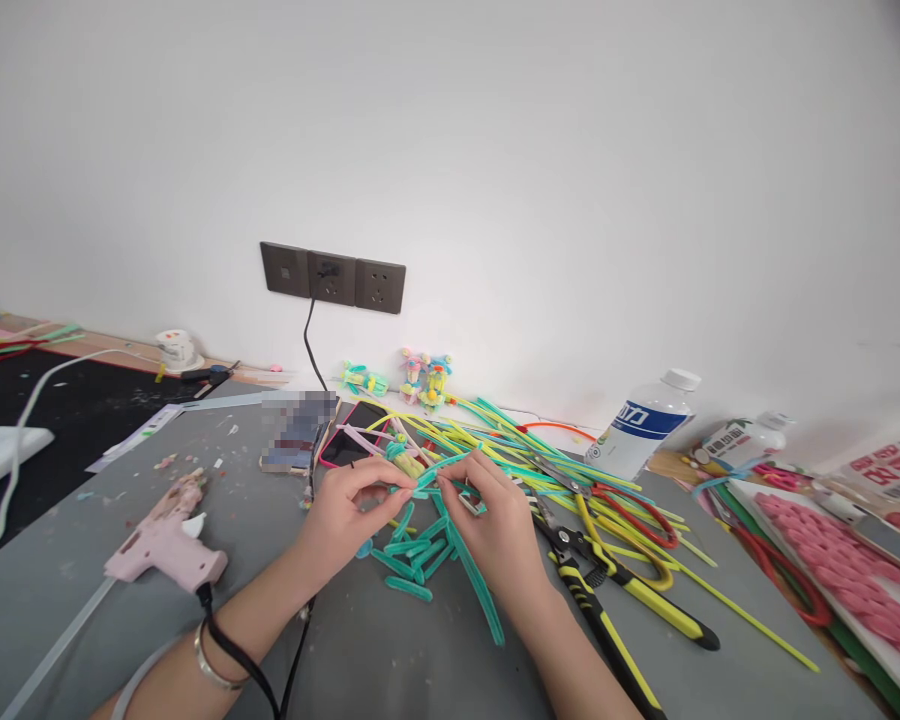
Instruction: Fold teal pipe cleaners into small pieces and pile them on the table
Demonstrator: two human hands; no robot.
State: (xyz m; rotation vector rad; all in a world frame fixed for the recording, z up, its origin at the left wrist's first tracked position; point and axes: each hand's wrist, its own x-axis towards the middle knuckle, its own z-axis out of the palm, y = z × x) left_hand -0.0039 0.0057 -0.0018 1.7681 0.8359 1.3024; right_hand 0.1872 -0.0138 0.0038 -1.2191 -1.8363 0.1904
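Over the grey tabletop, a teal pipe cleaner [426, 482] spans the small gap between my hands. My left hand [356, 508] pinches it between thumb and fingertips. My right hand [491, 515] also has its fingers closed on it, close to the left fingertips. A longer teal length [478, 583] trails down beside the right hand; whether it is the same stem, I cannot tell. Below the hands lie several short teal pipe cleaner pieces [409, 590]. Just behind the fingers is a small yellow-green and teal pipe cleaner figure [403, 455], partly hidden.
A pink glue gun [169, 550] with a black cord lies left. Yellow-black pliers [607, 590], red-handled scissors [637, 512] and long yellow pipe cleaners [750, 622] spread right. Behind stand a water bottle [641, 425], a phone [352, 435] and small figures [425, 377] near the wall.
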